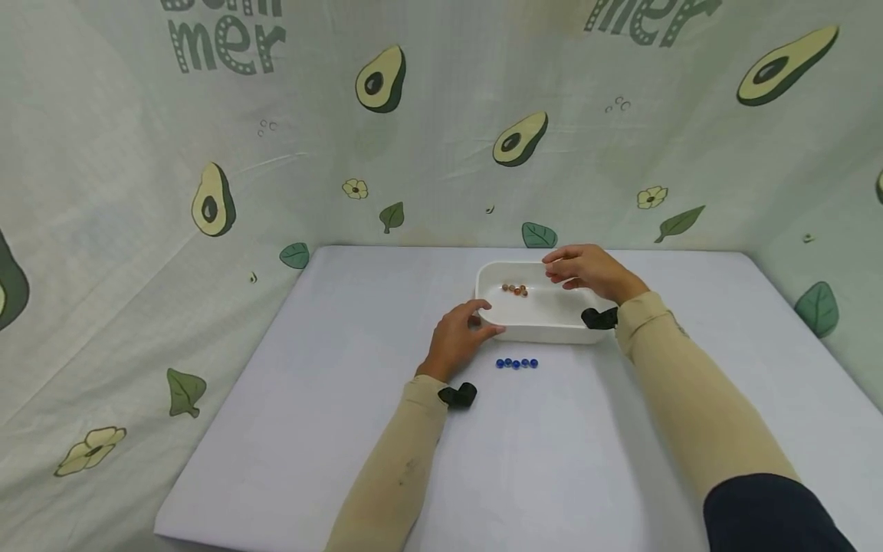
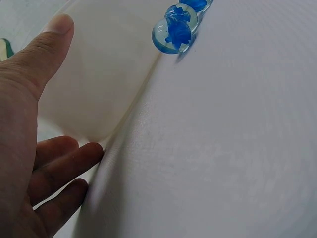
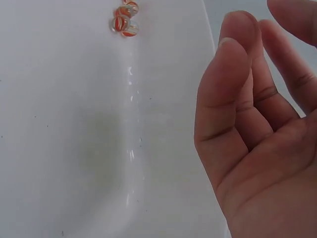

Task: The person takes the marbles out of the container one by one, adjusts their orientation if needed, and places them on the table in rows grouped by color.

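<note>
- Head: left hand (image 1: pixel 458 337) steadies the tray (image 1: pixel 545 331) at its 8 o'clock corner; blue marbles (image 1: pixel 516 363) lie at 6 o'clock on the tabletop (image 1: pixel 331 399).
- Left wrist: fingers (image 2: pixel 64 166) relaxed against the tray wall; keep that light brace.
- Right wrist: right hand (image 3: pixel 262 139) hovers loose, seemingly empty, above the tray; orange marbles (image 3: pixel 125 19) rest inside at 12 o'clock.

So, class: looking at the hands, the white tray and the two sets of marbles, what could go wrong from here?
1. The blue marbles lie in a loose row on the bare table just in front of the white tray; a nudge could send them rolling.
2. The left hand only touches the tray's corner, so the tray may slide.
3. The right hand hovers over the tray and could scatter the orange marbles.
</note>
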A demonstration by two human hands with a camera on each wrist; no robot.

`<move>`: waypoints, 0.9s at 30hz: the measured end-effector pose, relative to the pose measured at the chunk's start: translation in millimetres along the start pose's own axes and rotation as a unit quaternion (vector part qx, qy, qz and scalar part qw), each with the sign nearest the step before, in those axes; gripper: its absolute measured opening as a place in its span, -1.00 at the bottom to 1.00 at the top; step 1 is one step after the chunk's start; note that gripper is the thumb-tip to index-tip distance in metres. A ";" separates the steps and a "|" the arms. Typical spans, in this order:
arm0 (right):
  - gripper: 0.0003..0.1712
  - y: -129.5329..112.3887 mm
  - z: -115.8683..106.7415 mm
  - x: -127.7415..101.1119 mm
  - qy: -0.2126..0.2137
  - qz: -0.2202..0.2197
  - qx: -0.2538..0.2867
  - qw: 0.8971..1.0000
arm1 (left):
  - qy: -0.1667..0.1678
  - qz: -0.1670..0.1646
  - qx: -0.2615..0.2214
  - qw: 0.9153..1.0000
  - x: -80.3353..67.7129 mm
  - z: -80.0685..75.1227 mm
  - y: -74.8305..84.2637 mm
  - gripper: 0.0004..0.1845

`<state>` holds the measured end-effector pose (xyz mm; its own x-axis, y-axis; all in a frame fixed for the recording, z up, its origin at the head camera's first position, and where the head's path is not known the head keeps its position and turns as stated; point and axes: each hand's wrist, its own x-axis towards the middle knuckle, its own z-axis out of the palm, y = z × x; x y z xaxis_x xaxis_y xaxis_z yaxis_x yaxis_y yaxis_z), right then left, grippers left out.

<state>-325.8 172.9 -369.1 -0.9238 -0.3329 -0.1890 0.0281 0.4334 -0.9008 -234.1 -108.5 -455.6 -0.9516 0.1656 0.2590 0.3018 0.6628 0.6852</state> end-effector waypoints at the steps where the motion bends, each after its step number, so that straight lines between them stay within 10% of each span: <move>1: -0.49 1.0 -0.2 2.7 -0.006 -0.003 -0.006 1.000 | 0.001 0.001 0.000 1.000 0.1 -0.4 -0.2 -0.44; 27: -0.57 16.6 19.1 36.8 -0.064 0.026 -0.085 0.994 | -0.005 0.002 0.001 1.000 0.1 -1.6 0.0 -0.43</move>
<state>-352.1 151.9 -398.5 -0.8661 -0.4055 -0.2922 -0.0001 0.5849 -0.8111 -234.1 -109.7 -454.5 -0.9511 0.1753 0.2542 0.3049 0.6634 0.6834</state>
